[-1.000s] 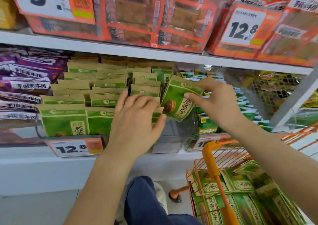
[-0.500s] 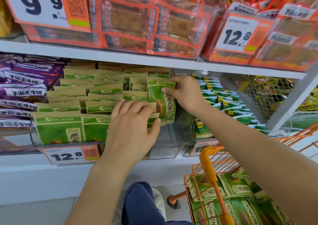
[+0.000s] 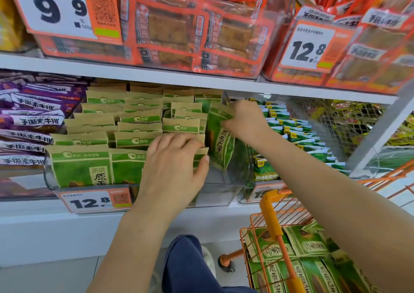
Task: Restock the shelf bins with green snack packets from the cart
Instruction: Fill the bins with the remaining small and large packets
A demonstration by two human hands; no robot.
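The left hand [image 3: 173, 169] is lying palm-down across the front rows of packets in the clear plastic bin [image 3: 233, 194], fingers loose and spread, thumb hooked over a packet's edge, pressing rather than grasping. The right hand [image 3: 245, 122] is reaching in from the right, pinching the top of a green snack packet [image 3: 220, 145] that is standing tilted at the bin's right end, against the transparent side wall. The packets are flat kraft-paper pouches with glossy green faces. An orange wire cart [image 3: 268, 207] at lower right is holding more of them. Purple packs [image 3: 33, 118] are sitting in the neighbouring bin on the left, orange packs [image 3: 179, 30] on the shelf above.
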